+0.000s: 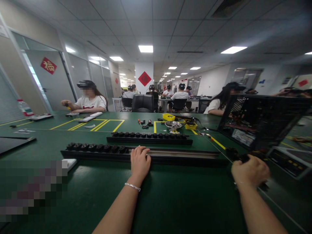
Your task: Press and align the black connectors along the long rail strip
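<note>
Our left hand [140, 161] rests flat, fingers spread, on the near rail [136, 153] across the green surface [170, 201]; our right hand [250, 169] is clenched on a dark tool [237, 155]. Next calls for steadying the rail.

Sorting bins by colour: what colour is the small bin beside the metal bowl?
Yellow bin, left of the metal bowl; head view.

Green table [170, 201] with yellow marking lines. On it, a long black rail [143, 154] near the front edge, lying crosswise, and a shorter black rail [149, 138] just behind. Further back, a metal bowl [173, 125] between two yellow trays [168, 117]. At right, an open black computer case [263, 120], standing upright.
</note>
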`<state>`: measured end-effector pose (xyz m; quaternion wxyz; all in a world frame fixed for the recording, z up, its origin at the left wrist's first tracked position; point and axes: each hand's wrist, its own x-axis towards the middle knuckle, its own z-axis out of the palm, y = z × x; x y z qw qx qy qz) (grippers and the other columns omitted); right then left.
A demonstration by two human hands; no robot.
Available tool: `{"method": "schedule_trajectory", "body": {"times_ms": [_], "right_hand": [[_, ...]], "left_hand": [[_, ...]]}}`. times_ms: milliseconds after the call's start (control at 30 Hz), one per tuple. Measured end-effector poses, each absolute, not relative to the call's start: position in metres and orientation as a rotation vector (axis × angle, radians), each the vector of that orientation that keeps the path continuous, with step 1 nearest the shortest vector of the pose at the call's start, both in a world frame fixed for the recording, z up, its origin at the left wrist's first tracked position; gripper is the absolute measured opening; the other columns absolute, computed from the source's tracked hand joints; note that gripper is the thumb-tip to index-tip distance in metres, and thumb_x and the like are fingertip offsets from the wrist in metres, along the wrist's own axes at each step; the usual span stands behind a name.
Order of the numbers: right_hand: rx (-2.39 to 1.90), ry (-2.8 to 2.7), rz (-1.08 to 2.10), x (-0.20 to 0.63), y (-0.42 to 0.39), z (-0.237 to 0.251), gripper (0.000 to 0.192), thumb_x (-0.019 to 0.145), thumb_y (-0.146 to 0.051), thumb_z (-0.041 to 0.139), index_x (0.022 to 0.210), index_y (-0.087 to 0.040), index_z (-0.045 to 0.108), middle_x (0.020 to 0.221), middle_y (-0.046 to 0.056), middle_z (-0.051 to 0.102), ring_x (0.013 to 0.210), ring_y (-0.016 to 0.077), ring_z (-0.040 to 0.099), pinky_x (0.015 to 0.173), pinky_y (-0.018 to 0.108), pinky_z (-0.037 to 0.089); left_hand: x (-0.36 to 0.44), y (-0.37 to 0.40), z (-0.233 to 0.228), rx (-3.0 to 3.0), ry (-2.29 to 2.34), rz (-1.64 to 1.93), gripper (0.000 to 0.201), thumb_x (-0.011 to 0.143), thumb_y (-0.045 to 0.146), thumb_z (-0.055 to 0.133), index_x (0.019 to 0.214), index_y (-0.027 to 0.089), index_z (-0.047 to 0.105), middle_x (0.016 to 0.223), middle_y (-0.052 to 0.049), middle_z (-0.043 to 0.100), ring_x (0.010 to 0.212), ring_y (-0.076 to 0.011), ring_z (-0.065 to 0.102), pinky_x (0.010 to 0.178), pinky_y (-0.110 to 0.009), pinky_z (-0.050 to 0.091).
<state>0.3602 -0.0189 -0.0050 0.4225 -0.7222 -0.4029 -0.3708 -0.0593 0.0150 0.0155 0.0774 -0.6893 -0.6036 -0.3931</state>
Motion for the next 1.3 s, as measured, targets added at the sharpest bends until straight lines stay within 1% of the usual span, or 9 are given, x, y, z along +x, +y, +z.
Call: {"method": "schedule_trajectory", "body": {"times_ms": [67, 167, 233, 333, 467, 633, 833, 1067, 1300], "right_hand": [[-1.759, -1.258, -0.817, 0.324, -0.010, 0.007, 0.027, 0.080, -0.024, 0.042, 0.093, -0.011, 0.061, 0.099, 0.021, 0.062, 0.104, 0.0308, 0.052, 0.091, 0.048, 0.038], [-1.663, -1.656, -0.653, 0.262, 0.000, 0.017, 0.032, 0.087, -0.031, 0.036, 0.086, -0.015, 0.063, 0.105, 0.014, 0.064, 0.111, 0.0241, 0.050, 0.098, 0.040, 0.036], [-1.684, -1.783, -0.580, 0.230, 0.004, 0.015, 0.038, 0.090, -0.034, 0.032, 0.101, -0.016, 0.064, 0.121, 0.011, 0.059, 0.120, 0.0237, 0.044, 0.102, 0.043, 0.031], [-1.810, -1.841, -0.469, 0.207, 0.006, 0.007, 0.049, 0.092, -0.039, 0.025, 0.125, -0.018, 0.054, 0.136, 0.007, 0.049, 0.129, 0.0247, 0.036, 0.105, 0.048, 0.026], [-1.905, -1.921, -0.359, 0.209, 0.005, 0.003, 0.053, 0.092, -0.044, 0.020, 0.128, -0.022, 0.053, 0.137, 0.003, 0.049, 0.131, 0.0229, 0.035, 0.108, 0.047, 0.022], [-1.912, -1.974, -0.327, 0.213, 0.003, 0.008, 0.055, 0.092, -0.046, 0.019, 0.130, -0.022, 0.052, 0.138, 0.003, 0.047, 0.130, 0.0226, 0.036, 0.108, 0.046, 0.023], [-1.918, -1.975, -0.303, 0.210, 0.002, 0.010, 0.056, 0.092, -0.047, 0.019, 0.131, -0.021, 0.051, 0.139, 0.004, 0.047, 0.130, 0.0223, 0.036, 0.108, 0.045, 0.023], [-1.906, -1.993, -0.305, 0.212, 0.001, 0.011, 0.057, 0.092, -0.048, 0.020, 0.131, -0.021, 0.051, 0.139, 0.004, 0.046, 0.130, 0.0234, 0.035, 0.107, 0.044, 0.025], [-1.922, -2.013, -0.277, 0.211, 0.000, 0.012, 0.059, 0.091, -0.052, 0.019, 0.132, -0.021, 0.049, 0.140, 0.003, 0.045, 0.132, 0.0236, 0.033, 0.108, 0.044, 0.024]], "left_hand": [[-0.061, 0.017, 0.015, -1.947, -1.869, -1.173, 0.030, 0.079, 0.021, 0.049, 0.106, 0.023, 0.064, 0.125, -0.008, 0.055, 0.125, -0.0265, 0.040, 0.109, -0.049, 0.025], [-0.070, 0.022, 0.012, -1.751, -1.981, -1.155, 0.037, 0.081, 0.025, 0.049, 0.117, 0.021, 0.058, 0.139, -0.010, 0.043, 0.132, -0.0283, 0.032, 0.109, -0.051, 0.023], [-0.077, 0.025, 0.011, -1.623, -2.091, -1.145, 0.043, 0.082, 0.027, 0.047, 0.124, 0.018, 0.053, 0.145, -0.013, 0.034, 0.134, -0.0304, 0.028, 0.109, -0.053, 0.024], [-0.085, 0.028, 0.009, -1.558, -2.239, -1.116, 0.049, 0.083, 0.031, 0.045, 0.130, 0.015, 0.046, 0.147, -0.017, 0.029, 0.135, -0.0322, 0.025, 0.107, -0.055, 0.024], [-0.087, 0.029, 0.010, -1.567, -2.312, -1.072, 0.052, 0.083, 0.033, 0.043, 0.132, 0.015, 0.044, 0.148, -0.017, 0.028, 0.137, -0.0316, 0.022, 0.108, -0.056, 0.022], [-0.087, 0.028, 0.010, -1.548, -2.316, -1.059, 0.053, 0.082, 0.034, 0.044, 0.131, 0.014, 0.045, 0.148, -0.016, 0.029, 0.137, -0.0325, 0.021, 0.108, -0.056, 0.021], [-0.092, 0.030, 0.009, -1.504, -2.314, -1.096, 0.053, 0.080, 0.034, 0.047, 0.129, 0.013, 0.046, 0.144, -0.018, 0.033, 0.132, -0.0315, 0.031, 0.107, -0.055, 0.024], [-0.092, 0.031, 0.010, -1.490, -2.250, -1.130, 0.049, 0.079, 0.032, 0.048, 0.124, 0.013, 0.051, 0.135, -0.015, 0.044, 0.124, -0.0304, 0.040, 0.106, -0.054, 0.028], [-0.088, 0.027, 0.012, -1.521, -2.267, -1.105, 0.046, 0.082, 0.031, 0.044, 0.124, 0.015, 0.050, 0.134, -0.013, 0.046, 0.117, -0.0295, 0.047, 0.103, -0.057, 0.029]]}}
